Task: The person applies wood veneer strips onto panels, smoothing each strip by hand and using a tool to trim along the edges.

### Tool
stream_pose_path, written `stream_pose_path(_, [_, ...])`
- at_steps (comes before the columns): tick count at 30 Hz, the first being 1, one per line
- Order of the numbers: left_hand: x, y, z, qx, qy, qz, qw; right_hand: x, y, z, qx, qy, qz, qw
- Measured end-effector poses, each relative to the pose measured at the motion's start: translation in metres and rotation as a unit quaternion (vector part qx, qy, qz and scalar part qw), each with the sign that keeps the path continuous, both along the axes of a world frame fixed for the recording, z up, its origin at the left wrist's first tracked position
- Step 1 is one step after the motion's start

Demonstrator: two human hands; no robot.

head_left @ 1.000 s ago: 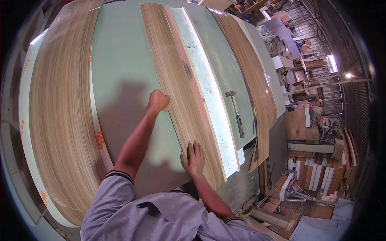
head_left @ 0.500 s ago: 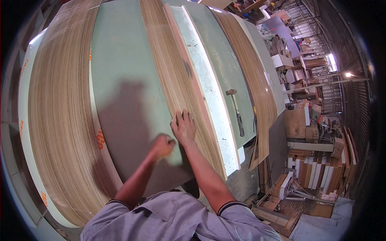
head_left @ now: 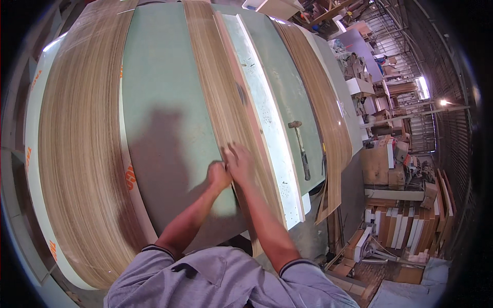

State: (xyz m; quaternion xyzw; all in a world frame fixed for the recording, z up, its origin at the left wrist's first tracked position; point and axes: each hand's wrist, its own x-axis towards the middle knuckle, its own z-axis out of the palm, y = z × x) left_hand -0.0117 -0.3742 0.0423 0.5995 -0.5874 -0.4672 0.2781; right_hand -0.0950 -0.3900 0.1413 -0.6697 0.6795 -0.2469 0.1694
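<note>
A long wood-grain laminate strip (head_left: 215,97) lies lengthwise over a green sheet (head_left: 162,61). My right hand (head_left: 240,163) rests on this strip, its fingers forward and slightly blurred. Closed at the strip's left edge is my left hand (head_left: 220,175), touching or nearly touching the right one. Whatever its fingers hold, if anything, is hidden. Below the hands, the strip's near end shows on both sides of my right forearm. Alongside the strip runs a pale, speckled straight board (head_left: 264,113) with a pinkish wooden edge.
A hammer (head_left: 300,149) lies on the green surface, right of the pale board. A wide wood-grain sheet (head_left: 82,138) covers the left side; another wood-grain strip (head_left: 313,77) curves along the right. Stacked boards (head_left: 405,223) and cartons (head_left: 377,164) stand beyond the right edge.
My left hand has moved right and forward from over the green sheet to the strip's edge, beside my right hand. The strip's near end shows further left.
</note>
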Motion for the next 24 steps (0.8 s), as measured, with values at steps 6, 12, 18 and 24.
stream_pose_path(6, [0.009, -0.092, 0.0, 0.102, 0.0, 0.019, 0.995, -0.019, 0.144, 0.007, -0.006, 0.145, -0.04, 0.989])
stream_pose_path(12, [0.037, -0.145, 0.011, 0.056, -0.055, 0.011, 0.997, -0.015, 0.139, -0.01, -0.013, 0.23, -0.013, 0.973])
stream_pose_path(18, [0.037, -0.103, 0.029, 0.005, -0.056, 0.054, 0.997, -0.016, 0.088, -0.021, 0.014, 0.212, -0.023, 0.977])
stream_pose_path(24, [0.029, 0.046, 0.026, 0.297, 0.208, -0.085, 0.928, -0.015, 0.016, -0.03, 0.014, 0.218, -0.012, 0.976])
